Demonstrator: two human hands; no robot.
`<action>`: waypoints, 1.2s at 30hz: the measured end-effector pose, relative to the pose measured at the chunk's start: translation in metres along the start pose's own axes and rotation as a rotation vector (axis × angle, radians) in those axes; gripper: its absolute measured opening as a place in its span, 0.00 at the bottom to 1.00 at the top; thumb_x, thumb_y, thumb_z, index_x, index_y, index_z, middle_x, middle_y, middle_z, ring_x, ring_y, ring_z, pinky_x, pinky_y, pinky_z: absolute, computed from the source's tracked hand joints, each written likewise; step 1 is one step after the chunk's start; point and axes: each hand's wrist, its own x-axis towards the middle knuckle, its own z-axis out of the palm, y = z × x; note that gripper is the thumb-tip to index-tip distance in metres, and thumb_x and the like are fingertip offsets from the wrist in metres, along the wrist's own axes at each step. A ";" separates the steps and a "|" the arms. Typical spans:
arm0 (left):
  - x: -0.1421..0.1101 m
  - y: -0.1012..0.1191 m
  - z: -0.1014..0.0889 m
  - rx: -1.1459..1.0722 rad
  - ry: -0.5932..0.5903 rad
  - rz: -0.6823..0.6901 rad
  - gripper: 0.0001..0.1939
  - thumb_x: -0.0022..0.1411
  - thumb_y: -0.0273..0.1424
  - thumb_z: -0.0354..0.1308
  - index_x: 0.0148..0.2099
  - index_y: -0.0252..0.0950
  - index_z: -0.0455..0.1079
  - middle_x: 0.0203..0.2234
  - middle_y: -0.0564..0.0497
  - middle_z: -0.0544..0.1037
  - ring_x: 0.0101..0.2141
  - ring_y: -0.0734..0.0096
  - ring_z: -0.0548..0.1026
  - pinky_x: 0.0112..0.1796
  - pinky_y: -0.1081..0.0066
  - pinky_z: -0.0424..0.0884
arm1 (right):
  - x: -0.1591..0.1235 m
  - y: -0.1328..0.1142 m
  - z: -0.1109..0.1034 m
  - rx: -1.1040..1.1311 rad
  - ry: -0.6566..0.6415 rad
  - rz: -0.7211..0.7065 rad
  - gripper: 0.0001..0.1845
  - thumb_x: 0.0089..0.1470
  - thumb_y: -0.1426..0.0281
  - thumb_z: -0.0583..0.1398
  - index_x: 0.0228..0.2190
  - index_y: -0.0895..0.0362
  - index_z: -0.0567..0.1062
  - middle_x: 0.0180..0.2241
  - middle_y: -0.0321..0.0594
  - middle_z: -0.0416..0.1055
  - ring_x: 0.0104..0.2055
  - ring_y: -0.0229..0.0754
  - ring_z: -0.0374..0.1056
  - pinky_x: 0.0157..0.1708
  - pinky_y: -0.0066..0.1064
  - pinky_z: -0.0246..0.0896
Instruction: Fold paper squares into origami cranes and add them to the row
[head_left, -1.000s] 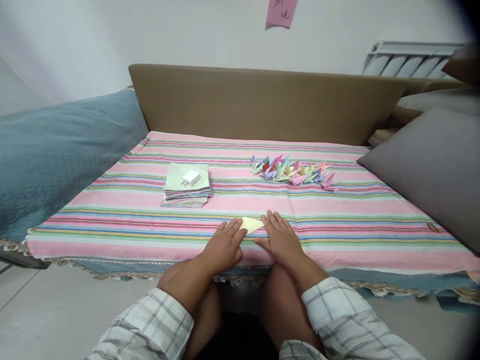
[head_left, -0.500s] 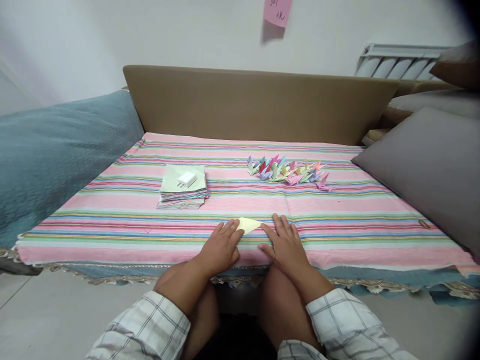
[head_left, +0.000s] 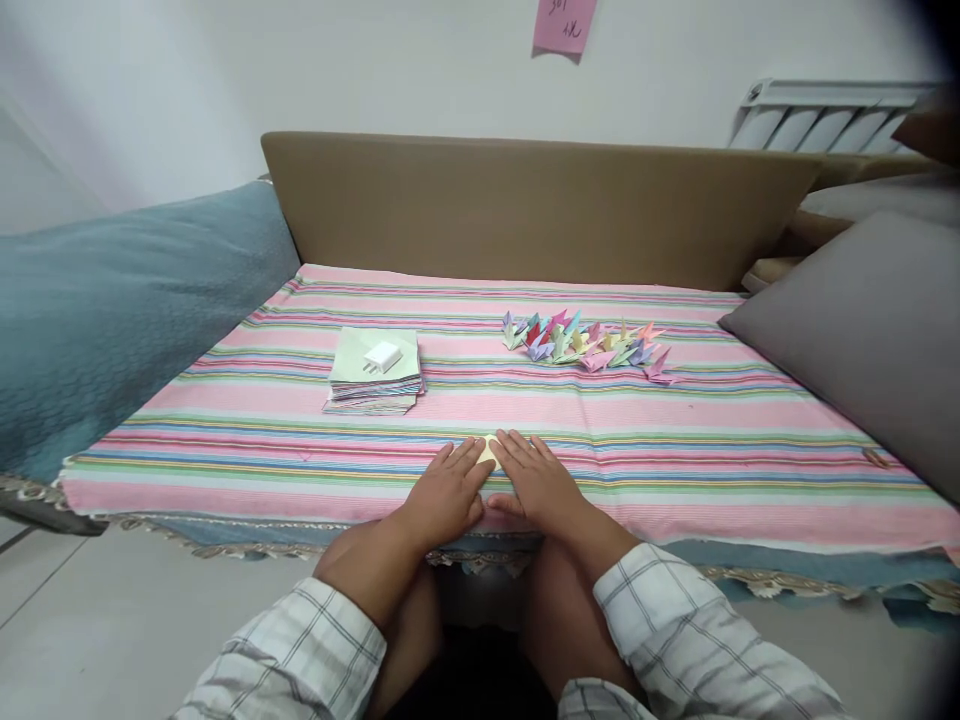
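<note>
"Leftward across the yellow paper (head_left: 489, 452) went my right hand (head_left: 536, 480); it was out by the far tip, and now its fingers lie close beside those of my left hand (head_left: 442, 500), which has hardly shifted."

"So are you gripping it?"

"No. Both hands are palm down with fingers extended, neither clenched, and I'm pressing rather than pinching. The paper is flat on the striped cloth (head_left: 720, 410) right in front of me, between and partly under my fingers. How many layers it has, I can't tell."

"How would it handle?"

"Very light, I'd say, and thin, a little stiffer where it's folded. It could skid on loose fabric, and a careless push might crumple it or set a crooked crease. I'd take it by the folded edges, finger and thumb, and keep off the narrow tips."

"Any containers?"

"None that I can see. Beyond my left hand, a stack of paper squares (head_left: 375, 390) sits straight on the cloth with a white charger plug (head_left: 383, 356) on its top sheet. Farther right, the colourful folded paper figures (head_left: 559, 345) lie bunched together on the cloth, with no box or tray around them."
</note>
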 end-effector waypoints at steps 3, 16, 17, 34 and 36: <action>-0.004 -0.005 -0.005 0.003 -0.013 -0.023 0.26 0.59 0.31 0.53 0.60 0.42 0.60 0.62 0.44 0.56 0.61 0.51 0.53 0.57 0.49 0.52 | -0.004 0.004 -0.001 -0.002 -0.033 0.048 0.45 0.53 0.42 0.43 0.61 0.60 0.54 0.63 0.48 0.48 0.65 0.51 0.44 0.61 0.48 0.38; -0.028 -0.023 -0.021 -0.030 0.022 -0.268 0.25 0.56 0.41 0.57 0.56 0.45 0.64 0.59 0.50 0.63 0.59 0.48 0.57 0.54 0.44 0.55 | -0.005 0.001 -0.003 -0.017 -0.055 0.068 0.43 0.54 0.43 0.45 0.61 0.60 0.53 0.63 0.48 0.47 0.65 0.51 0.44 0.61 0.48 0.39; -0.028 -0.024 -0.023 -0.018 0.061 -0.305 0.22 0.57 0.41 0.56 0.53 0.43 0.67 0.58 0.49 0.65 0.58 0.48 0.59 0.54 0.44 0.56 | -0.004 0.001 -0.003 -0.017 -0.059 0.068 0.43 0.54 0.43 0.44 0.61 0.60 0.53 0.63 0.48 0.47 0.65 0.51 0.44 0.61 0.48 0.39; -0.005 -0.002 -0.002 0.017 -0.011 0.056 0.25 0.61 0.35 0.53 0.60 0.43 0.58 0.60 0.47 0.61 0.60 0.52 0.55 0.56 0.49 0.54 | 0.000 0.003 -0.012 0.162 0.007 0.116 0.28 0.61 0.55 0.46 0.57 0.56 0.60 0.60 0.44 0.56 0.63 0.47 0.50 0.59 0.46 0.44; -0.004 -0.003 -0.003 0.004 -0.018 0.053 0.27 0.60 0.34 0.54 0.62 0.44 0.56 0.60 0.47 0.60 0.60 0.52 0.55 0.56 0.49 0.54 | 0.006 0.000 -0.014 0.210 0.074 0.199 0.22 0.61 0.61 0.47 0.52 0.55 0.67 0.56 0.43 0.63 0.59 0.45 0.55 0.57 0.44 0.47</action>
